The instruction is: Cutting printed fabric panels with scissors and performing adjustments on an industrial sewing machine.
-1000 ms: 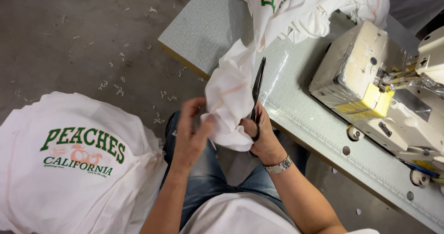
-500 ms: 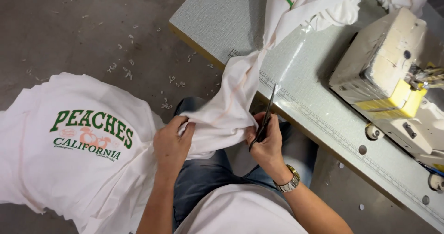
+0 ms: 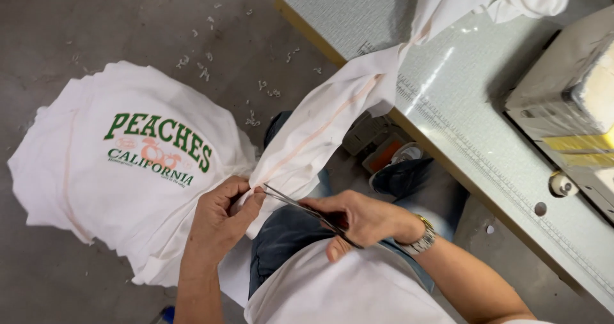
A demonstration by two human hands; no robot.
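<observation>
My left hand point(image 3: 222, 216) pinches the lower edge of a white garment point(image 3: 332, 113) that hangs down from the sewing table point(image 3: 448, 87) to my lap. My right hand point(image 3: 355, 218), with a wristwatch on it, holds a pair of small scissors point(image 3: 300, 207) whose blades point left to the cloth edge at my left fingertips. A thin pale orange seam line runs along the stretched cloth.
A pile of white shirts with a green printed design point(image 3: 128, 164) lies on the floor at my left. A cream sewing machine point(image 3: 569, 106) stands on the table at the right. Thread scraps point(image 3: 256, 87) litter the grey floor. A foot pedal point(image 3: 377, 145) sits under the table.
The garment has been pulled down and left off the table and stretched out. My left hand has moved to its lower edge, and the scissors have swung from upright to pointing left at the cloth.
</observation>
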